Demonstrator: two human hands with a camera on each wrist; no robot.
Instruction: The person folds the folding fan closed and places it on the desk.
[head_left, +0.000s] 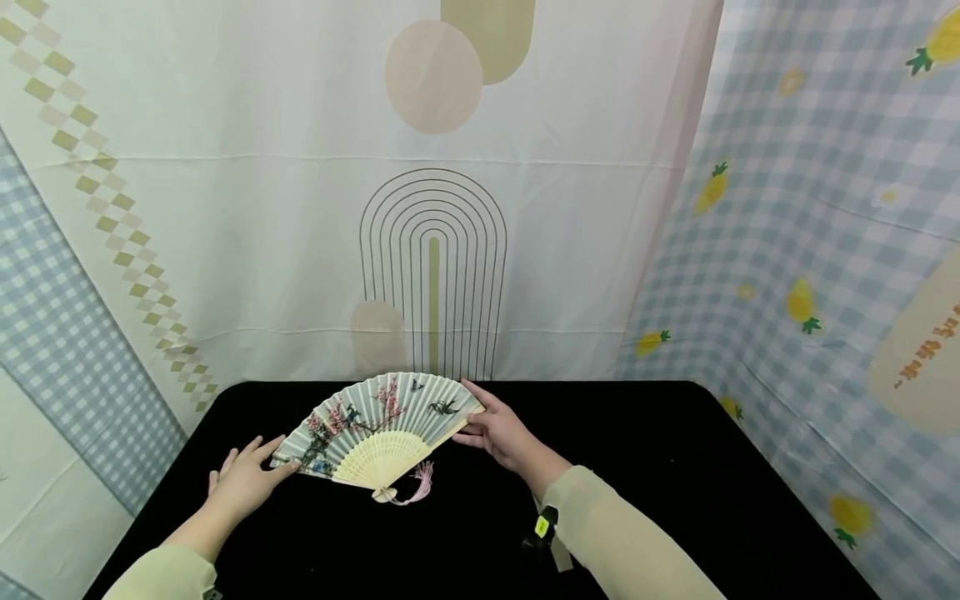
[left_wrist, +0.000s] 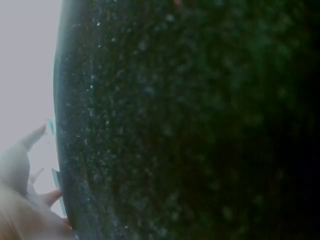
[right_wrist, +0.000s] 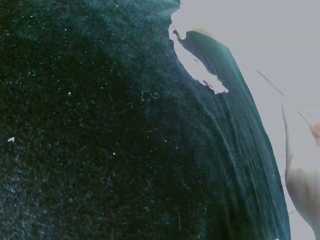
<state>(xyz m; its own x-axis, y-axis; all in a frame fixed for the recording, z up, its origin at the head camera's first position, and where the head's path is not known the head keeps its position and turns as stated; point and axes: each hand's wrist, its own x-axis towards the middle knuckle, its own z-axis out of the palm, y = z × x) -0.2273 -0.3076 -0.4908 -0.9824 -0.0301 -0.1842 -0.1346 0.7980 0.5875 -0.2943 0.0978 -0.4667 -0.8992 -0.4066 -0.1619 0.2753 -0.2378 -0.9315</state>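
A folding fan point(head_left: 384, 429) is spread wide above the black-covered table, its pale leaf painted with pink blossoms, dark branches and birds. My left hand point(head_left: 243, 483) pinches the left end of the leaf between thumb and fingers. At the opposite end, my right hand point(head_left: 504, 432) grips the pale outer rib. From the pivot at the bottom hangs a pink tassel point(head_left: 424, 482), washed out in the right wrist view. Overexposure hides most of the fan in both wrist views, where the left hand point(left_wrist: 20, 200) and right hand point(right_wrist: 306, 185) show only at the edges.
The black tabletop point(head_left: 637, 500) has rounded far corners. Behind it hangs a white cloth point(head_left: 285, 250) with arch and circle prints. A blue checked cloth point(head_left: 750, 208) with pineapples covers the right side, and another checked cloth point(head_left: 60, 333) the left.
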